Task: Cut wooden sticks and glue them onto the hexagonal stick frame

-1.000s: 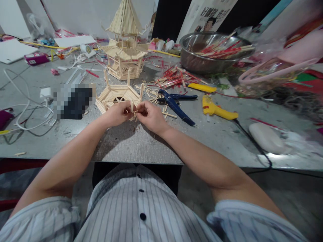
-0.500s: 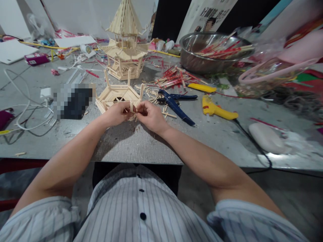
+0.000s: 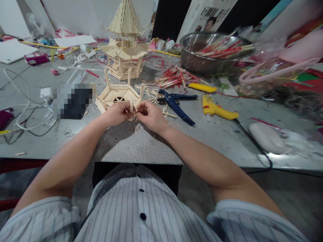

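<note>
A six-sided frame built of pale wooden sticks lies on the table before me, with short posts standing at its corners. At its near side my left hand is closed, thumb and fingers gripping the frame around a short upright post. My right hand meets it from the right, thumb and forefinger pinched on a short wooden stick beside that post. The fingers partly hide the near edge. Behind the frame rises a stick pagoda with a pointed roof.
Blue-handled pliers, a yellow utility knife and a yellow glue gun lie to the right. Red-and-pale sticks are heaped before a steel basin. On the left are a dark phone-like slab and white cables.
My right fingertips have shifted very slightly at the post, and more of the small stick shows. My left hand and the frame stay in place.
</note>
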`<state>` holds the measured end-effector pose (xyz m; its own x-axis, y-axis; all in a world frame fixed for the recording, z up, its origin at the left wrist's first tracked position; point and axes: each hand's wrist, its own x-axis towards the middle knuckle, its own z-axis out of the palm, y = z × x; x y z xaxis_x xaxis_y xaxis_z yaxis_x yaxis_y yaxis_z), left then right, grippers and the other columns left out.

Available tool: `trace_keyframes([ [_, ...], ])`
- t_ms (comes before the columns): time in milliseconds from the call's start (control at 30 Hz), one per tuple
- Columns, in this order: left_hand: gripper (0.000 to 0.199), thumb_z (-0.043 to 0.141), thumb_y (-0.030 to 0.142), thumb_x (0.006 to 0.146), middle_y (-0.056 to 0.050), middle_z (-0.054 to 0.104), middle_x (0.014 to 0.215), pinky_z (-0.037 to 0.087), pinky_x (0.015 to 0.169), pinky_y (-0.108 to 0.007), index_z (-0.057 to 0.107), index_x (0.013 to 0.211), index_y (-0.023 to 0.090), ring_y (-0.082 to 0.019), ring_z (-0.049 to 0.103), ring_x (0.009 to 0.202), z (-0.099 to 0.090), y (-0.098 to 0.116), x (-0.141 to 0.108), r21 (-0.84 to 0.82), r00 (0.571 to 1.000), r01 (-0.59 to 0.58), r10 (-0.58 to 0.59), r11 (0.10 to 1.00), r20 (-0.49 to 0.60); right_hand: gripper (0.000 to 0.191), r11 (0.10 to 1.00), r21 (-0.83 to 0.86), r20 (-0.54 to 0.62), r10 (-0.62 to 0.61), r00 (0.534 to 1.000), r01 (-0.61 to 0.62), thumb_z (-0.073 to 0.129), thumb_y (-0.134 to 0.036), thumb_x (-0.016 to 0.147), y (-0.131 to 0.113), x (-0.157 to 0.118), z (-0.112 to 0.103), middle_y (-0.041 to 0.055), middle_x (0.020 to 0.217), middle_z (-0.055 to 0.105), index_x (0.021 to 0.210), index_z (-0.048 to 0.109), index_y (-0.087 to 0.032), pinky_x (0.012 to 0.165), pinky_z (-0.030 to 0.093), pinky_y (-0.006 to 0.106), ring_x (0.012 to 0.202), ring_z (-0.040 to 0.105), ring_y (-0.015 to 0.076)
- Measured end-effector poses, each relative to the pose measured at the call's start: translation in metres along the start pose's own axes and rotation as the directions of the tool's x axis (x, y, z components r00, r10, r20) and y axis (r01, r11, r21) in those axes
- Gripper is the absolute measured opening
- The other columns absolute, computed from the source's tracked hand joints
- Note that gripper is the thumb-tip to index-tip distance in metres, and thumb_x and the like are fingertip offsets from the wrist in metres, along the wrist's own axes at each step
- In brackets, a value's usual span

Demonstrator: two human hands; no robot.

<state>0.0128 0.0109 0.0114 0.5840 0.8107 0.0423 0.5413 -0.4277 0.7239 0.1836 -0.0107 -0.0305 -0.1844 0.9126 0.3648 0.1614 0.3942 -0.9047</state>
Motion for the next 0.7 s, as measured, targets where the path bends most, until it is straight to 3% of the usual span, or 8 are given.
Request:
trace_keyframes([
  [567, 0.017, 0.05, 0.007, 0.069, 0.002, 0.054, 0.061, 0.038, 0.058, -0.021, 0.061, 0.079, 0.015, -0.008, 0.049, 0.056, -0.0003, 0.0013, -0.0005, -0.017, 1.0, -0.012, 0.012, 1.0, -0.007, 0.012, 1.0, -0.01, 0.009, 0.007, 1.0, -0.007, 0.058, -0.017, 0.073, -0.0024, 0.0001, 0.0002, -0.0044, 0.067, 0.057, 0.078, 0.048, -0.021, 0.061, 0.041, 0.026, 0.06, 0.051, 0.0093],
  [700, 0.009, 0.053, 0.012, 0.073, 0.003, 0.053, 0.06, 0.037, 0.056, -0.02, 0.059, 0.079, 0.015, -0.007, 0.048, 0.055, 0.0007, -0.0018, -0.0007, -0.037, 0.999, -0.032, 0.031, 0.999, -0.026, 0.013, 1.0, 0.012, -0.004, 0.027, 1.0, -0.027, 0.059, -0.019, 0.073, -0.0006, 0.0005, 0.0008, -0.005, 0.067, 0.057, 0.079, 0.048, -0.021, 0.06, 0.041, 0.025, 0.059, 0.051, 0.0088],
])
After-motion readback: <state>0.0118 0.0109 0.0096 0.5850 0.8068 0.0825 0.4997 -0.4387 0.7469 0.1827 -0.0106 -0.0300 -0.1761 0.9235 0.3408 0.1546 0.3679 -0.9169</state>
